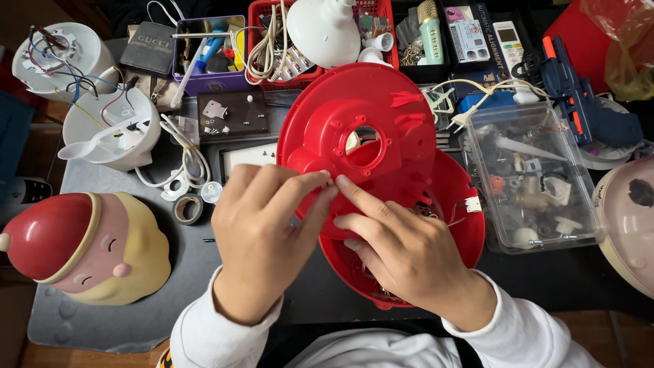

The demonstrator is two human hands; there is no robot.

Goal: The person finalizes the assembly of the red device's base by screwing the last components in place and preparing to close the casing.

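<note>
Left hand (255, 238) and right hand (402, 249) meet fingertip to fingertip, pinched nearly shut at the lower rim of the red plastic plate (357, 126); whether they grip anything small cannot be told. The plate tilts over a red bowl-shaped housing (463, 228), exposing its wiring; clear parts box (531, 174) just right, within reach.

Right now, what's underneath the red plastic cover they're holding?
Under the red cover sits a red round base, with some wires and a white tab showing at its right rim. Both hands and the cover hide the rest.
</note>
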